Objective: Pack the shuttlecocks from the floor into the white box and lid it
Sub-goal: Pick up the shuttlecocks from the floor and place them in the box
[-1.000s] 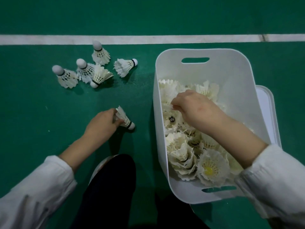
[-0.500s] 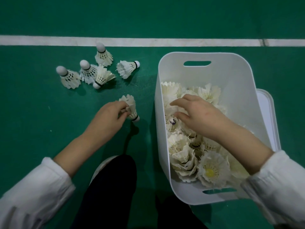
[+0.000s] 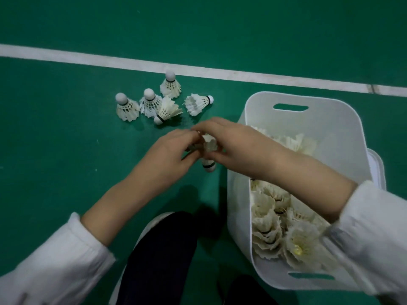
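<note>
A white shuttlecock (image 3: 208, 155) hangs cork-down just left of the white box (image 3: 237, 194). My left hand (image 3: 174, 150) and my right hand (image 3: 231, 142) both pinch its feathers from either side, above the green floor. The box holds several shuttlecocks (image 3: 268, 216) packed together. Several more shuttlecocks (image 3: 154, 102) stand or lie in a cluster on the floor beyond my hands. The white lid (image 3: 377, 166) peeks out from under the box's right side.
A white court line (image 3: 88, 59) crosses the green floor behind the cluster. My dark trouser leg (image 3: 158, 260) and a white shoe edge are at the bottom centre, close to the box's left wall.
My left hand lifted the shuttlecock off the floor and carried it right. My right hand left the box and came over to meet it; both now hold the shuttlecock.
</note>
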{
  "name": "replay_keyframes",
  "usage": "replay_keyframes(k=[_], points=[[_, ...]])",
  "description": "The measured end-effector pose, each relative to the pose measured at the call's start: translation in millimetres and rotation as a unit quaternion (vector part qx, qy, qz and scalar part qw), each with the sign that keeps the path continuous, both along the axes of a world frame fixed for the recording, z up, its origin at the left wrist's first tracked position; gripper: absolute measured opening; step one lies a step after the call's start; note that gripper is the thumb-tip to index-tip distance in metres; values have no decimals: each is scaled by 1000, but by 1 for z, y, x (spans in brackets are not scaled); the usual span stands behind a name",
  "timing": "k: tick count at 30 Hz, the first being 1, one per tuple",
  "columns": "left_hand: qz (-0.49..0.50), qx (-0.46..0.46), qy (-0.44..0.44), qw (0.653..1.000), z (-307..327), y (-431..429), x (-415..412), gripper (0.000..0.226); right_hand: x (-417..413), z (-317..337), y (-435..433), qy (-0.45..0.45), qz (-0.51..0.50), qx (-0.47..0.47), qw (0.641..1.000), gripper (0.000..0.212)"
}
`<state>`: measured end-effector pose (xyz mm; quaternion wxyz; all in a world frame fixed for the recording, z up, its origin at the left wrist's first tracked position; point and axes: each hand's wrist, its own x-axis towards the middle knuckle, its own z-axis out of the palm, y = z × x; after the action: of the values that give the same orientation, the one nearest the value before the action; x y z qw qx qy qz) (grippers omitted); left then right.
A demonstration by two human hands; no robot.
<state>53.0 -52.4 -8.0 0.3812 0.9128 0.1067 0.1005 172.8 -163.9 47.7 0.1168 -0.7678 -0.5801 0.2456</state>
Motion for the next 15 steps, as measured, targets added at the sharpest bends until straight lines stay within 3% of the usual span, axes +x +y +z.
replay_keyframes(k=[3,8,11,15], points=[[26,-13,-3,1000,-6,10,-6,11,3,-19,20,-28,1,-61,998,19],[89,-66,-7,994,-17,37,-3,21,3,-42,20,-42,-56,-48,996,10],[89,34,49,994,-38,66,24,35,7,-48,14,-48,-110,-18,993,13],[36,165,173,970,-68,92,64,56,5,-48,20,-41,-147,-5,988,16]])
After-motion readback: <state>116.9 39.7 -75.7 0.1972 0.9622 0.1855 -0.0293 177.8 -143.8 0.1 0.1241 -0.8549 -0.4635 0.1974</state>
